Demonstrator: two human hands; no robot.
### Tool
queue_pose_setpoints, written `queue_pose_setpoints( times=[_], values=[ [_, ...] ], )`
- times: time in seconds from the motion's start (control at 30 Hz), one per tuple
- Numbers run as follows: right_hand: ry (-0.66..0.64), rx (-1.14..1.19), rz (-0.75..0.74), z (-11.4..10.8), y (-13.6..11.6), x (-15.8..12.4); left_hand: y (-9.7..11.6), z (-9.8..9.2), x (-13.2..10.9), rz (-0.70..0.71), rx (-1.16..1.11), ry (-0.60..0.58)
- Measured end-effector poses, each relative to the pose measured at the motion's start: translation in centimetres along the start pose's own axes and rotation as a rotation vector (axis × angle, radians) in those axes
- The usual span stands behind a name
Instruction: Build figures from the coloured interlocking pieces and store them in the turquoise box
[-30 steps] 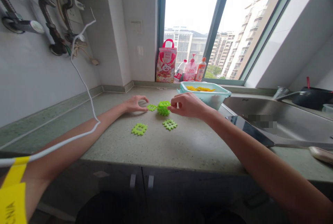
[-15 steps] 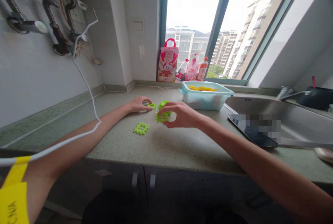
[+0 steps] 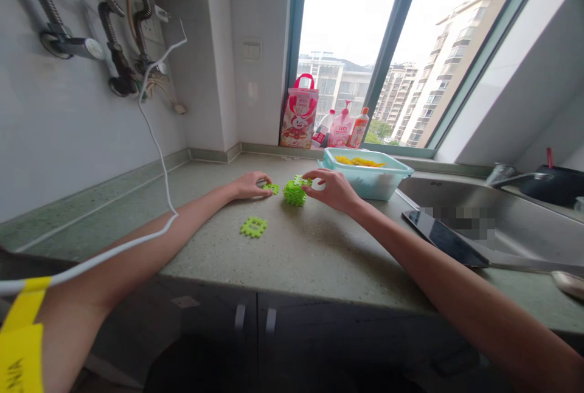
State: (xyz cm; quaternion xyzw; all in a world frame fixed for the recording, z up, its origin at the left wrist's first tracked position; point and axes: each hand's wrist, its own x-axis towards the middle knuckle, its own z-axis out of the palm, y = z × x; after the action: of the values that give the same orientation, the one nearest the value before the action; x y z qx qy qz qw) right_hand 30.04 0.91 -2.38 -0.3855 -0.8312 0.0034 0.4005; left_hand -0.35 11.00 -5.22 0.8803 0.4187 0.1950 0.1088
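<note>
My left hand (image 3: 250, 185) pinches the edge of a flat green notched piece (image 3: 272, 188) lying on the counter. To its right, a stack of green pieces (image 3: 294, 194) stands on the counter. My right hand (image 3: 331, 188) has thumb and fingertips around a green piece (image 3: 303, 180) on top of that stack. Nearer the front, another flat green piece (image 3: 254, 227) with square openings lies by itself, touched by neither hand.
A light blue tub (image 3: 365, 181) with yellow pieces is behind my right hand. A phone (image 3: 442, 238) lies beside the steel sink (image 3: 524, 222). A white cable (image 3: 159, 156) hangs across my left forearm. Bottles and a pink bag (image 3: 300, 116) stand at the window.
My right hand has moved its green piece up and back, from in front of the stack to its top. My left hand stays at its piece. The view has shifted slightly.
</note>
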Motion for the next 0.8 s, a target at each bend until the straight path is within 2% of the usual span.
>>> queue_pose_setpoints(
  times=[0.13, 0.3, 0.37, 0.47, 0.57, 0.8],
  values=[
    [-0.019, -0.004, -0.020, 0.0, 0.1, -0.1, 0.0, 0.0, -0.1, -0.003, -0.019, 0.036],
    [0.078, 0.027, 0.024, -0.7, 0.3, 0.2, 2.1, -0.9, -0.2, 0.025, -0.161, 0.346],
    [0.136, 0.043, 0.044, -1.1, 0.3, 0.4, 3.7, -1.2, -0.2, 0.069, -0.215, 0.404],
    [0.197, 0.038, 0.079, -1.5, 0.3, 0.4, 6.2, -1.3, -0.1, 0.153, -0.236, 0.409],
    [0.164, 0.007, 0.093, -1.7, 0.3, 0.4, 7.8, -0.9, -0.2, 0.187, -0.211, 0.397],
    [0.068, -0.114, 0.083, -2.3, 0.5, 0.2, 9.0, -0.1, -0.5, 0.220, -0.115, 0.385]
  ],
)
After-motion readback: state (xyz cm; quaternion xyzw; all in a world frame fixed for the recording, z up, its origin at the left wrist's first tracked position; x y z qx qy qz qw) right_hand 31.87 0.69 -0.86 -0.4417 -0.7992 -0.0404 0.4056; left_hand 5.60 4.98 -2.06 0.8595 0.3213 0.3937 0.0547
